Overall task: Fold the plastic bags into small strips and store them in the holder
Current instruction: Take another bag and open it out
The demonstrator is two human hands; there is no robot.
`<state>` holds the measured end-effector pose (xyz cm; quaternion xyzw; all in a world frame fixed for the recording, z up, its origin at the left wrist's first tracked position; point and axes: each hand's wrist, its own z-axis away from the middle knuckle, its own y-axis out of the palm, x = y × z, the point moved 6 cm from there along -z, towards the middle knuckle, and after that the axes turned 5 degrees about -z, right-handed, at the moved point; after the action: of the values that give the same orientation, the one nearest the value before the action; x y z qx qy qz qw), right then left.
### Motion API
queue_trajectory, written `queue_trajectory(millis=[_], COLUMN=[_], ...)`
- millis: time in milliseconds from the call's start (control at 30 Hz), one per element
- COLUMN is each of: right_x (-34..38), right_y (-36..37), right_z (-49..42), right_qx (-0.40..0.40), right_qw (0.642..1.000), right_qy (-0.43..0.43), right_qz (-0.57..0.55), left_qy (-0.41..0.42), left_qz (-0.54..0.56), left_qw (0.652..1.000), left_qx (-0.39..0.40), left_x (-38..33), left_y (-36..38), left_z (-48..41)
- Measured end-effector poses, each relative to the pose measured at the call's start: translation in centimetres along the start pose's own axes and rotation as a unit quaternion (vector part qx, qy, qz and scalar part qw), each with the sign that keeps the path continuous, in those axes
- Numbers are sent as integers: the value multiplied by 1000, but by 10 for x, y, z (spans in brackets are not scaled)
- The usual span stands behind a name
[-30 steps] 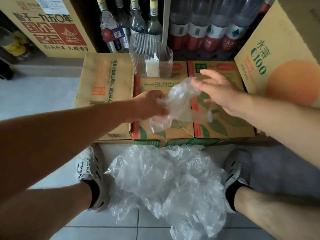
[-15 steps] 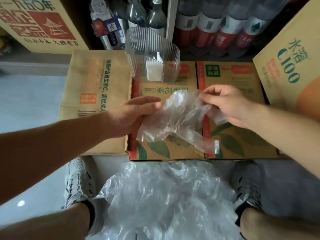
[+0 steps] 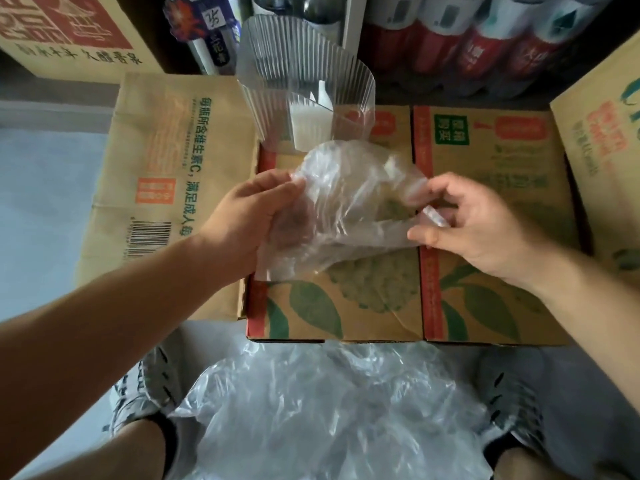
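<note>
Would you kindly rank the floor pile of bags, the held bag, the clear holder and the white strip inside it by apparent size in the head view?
1. Pile of bags, largest, though nearest the camera.
2. Held bag and clear holder: look alike; the bag is nearer, so unranked.
3. White strip, smallest.

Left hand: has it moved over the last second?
Yes. The left hand has shifted leftward: it was over the middle box, and now straddles the red stripe at that box's left edge, gripping the plastic bag.
</note>
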<state>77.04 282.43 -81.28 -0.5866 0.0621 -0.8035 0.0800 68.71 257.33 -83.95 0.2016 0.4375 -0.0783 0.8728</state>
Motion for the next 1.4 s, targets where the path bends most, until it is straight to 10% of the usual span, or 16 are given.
queue_trajectory(millis=[367,833,1033,1167,1400], right_x=[-7,-15,11,58,59], right_y=[-30,-68,-63,-8,34], right_z=[0,1,6,-1,-13], right_qx=[-100,-178,-219,-125,-19], right_qw=[990,976,924,954,987], right_qy=[52,107,45,-125,-94], right_qz=[-80,69,309,241,130], left_qy=[12,30,-8,18,62], left_qz=[16,-163,-131,-127,-91], left_qw=[1000,977,991,992,990], left_qx=[24,-136,-36,5,88], left_x=[-8,-6,-7,-10,-12], left_y=[-1,3,16,31,53], left_z=[3,3,12,13,20])
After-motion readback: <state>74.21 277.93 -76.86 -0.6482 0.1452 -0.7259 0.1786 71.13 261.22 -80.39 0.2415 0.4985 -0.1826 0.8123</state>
